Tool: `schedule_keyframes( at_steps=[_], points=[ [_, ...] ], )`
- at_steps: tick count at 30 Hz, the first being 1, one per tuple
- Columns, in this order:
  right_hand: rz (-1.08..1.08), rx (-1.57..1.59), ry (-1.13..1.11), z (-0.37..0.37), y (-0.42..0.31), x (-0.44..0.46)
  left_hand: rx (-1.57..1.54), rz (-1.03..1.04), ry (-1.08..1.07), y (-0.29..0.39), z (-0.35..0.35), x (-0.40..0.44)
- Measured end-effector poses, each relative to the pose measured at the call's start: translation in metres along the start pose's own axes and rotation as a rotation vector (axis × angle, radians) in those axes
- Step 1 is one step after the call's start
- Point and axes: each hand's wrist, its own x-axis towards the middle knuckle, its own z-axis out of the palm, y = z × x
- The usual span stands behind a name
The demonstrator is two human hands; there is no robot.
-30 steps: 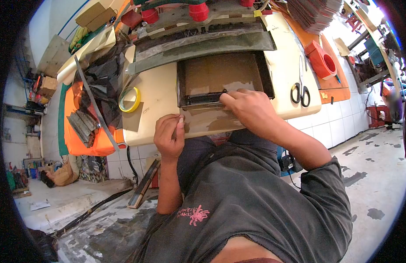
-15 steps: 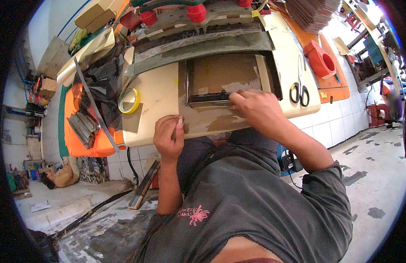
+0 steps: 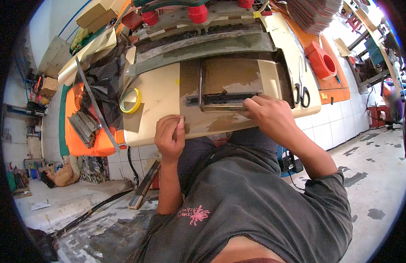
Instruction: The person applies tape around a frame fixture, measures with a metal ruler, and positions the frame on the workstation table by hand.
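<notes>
A black rectangular frame (image 3: pixel 285 83) lies on a brown sheet (image 3: pixel 189 76) over the cream table top (image 3: pixel 161 83). My right hand (image 3: pixel 269 114) grips the near edge of the frame toward its right corner, fingers closed on it. A dark glossy strip (image 3: pixel 227 97) shows along the near side, partly inside the frame and reaching past its left edge. My left hand (image 3: pixel 170 131) rests at the table's front edge, its fingertips pinched together by the sheet's near left corner; whatever they hold is too small to make out.
Yellow tape (image 3: pixel 130 101) lies at the left, scissors (image 3: pixel 302 90) at the right beside a red tape dispenser (image 3: pixel 320 61). A long greenish strip (image 3: pixel 203 48) crosses behind the frame. Orange material and dark film hang at the far left. A person (image 3: pixel 62 173) is low in the background.
The frame has slid to the right with my right hand, uncovering the brown sheet and the dark strip's left end. My left hand has hardly moved.
</notes>
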Motion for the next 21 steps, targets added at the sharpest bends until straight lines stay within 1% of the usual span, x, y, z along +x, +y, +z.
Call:
schedule_keyframes(
  at_steps=[6, 8, 15, 21],
  points=[
    [0.004, -0.008, 0.031, -0.009, -0.001, -0.014, 0.007, 0.008, -0.003, -0.001, 0.000, 0.001],
    [0.013, -0.058, -0.012, -0.012, 0.001, -0.020, 0.012, 0.008, -0.006, -0.001, 0.000, 0.000],
    [0.046, -0.033, -0.038, -0.032, -0.001, -0.041, 0.015, 0.002, -0.014, -0.001, 0.000, 0.001],
    [0.001, 0.020, -0.102, -0.057, -0.008, -0.056, 0.005, 0.002, -0.010, -0.001, 0.000, 0.001]
  ],
)
